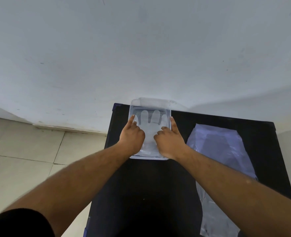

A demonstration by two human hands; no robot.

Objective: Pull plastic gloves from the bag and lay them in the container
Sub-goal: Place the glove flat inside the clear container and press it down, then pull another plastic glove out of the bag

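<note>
From the head camera, a clear plastic container [149, 106] sits at the far edge of a black table [141, 194], close against a pale wall [141, 48]. A translucent plastic glove [151, 120] lies flat inside it, fingers pointing toward the wall. Both hands press down on the glove's lower part: the left hand [132, 135] has its index finger stretched along the container's left wall, the right hand [168, 141] has a finger along the right wall, the other fingers curled on the plastic. Neither hand grips anything. The plastic bag [216, 147] lies flat on the table to the right, just beside the right forearm. Beige floor tiles [21, 151] show at left.
</note>
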